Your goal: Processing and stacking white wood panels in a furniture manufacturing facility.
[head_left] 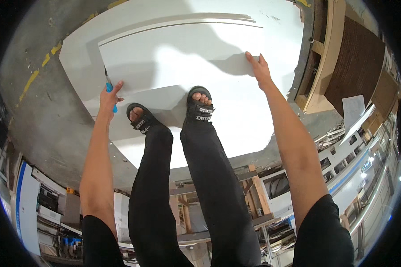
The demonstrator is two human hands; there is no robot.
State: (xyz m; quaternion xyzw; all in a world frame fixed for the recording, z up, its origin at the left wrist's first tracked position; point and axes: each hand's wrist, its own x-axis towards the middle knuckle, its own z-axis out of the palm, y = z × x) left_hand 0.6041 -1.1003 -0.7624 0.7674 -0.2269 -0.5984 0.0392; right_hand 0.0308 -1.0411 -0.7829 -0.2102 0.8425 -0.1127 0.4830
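Observation:
A white rectangular panel (182, 53) with a dark line along its far edge is in front of my feet, casting shadows on the larger white sheet (280, 98) beneath. My left hand (106, 101) is closed around a blue-handled utility knife (109, 87), its blade pointing away from me beside the panel's left edge. The thumb and a finger of that hand stick out near the panel's left corner. At the right end, my right hand (261, 72) grips the panel's edge, thumb and fingers pinched on it. Whether the panel touches the sheet is hard to tell.
My sandaled feet (200, 109) are on the white sheet. Brown and pale wooden furniture pieces (354, 62) stand at the right. Grey concrete floor (40, 102) with a worn yellow line lies to the left. Behind me are a wooden frame (254, 191) and cluttered shelves (53, 204).

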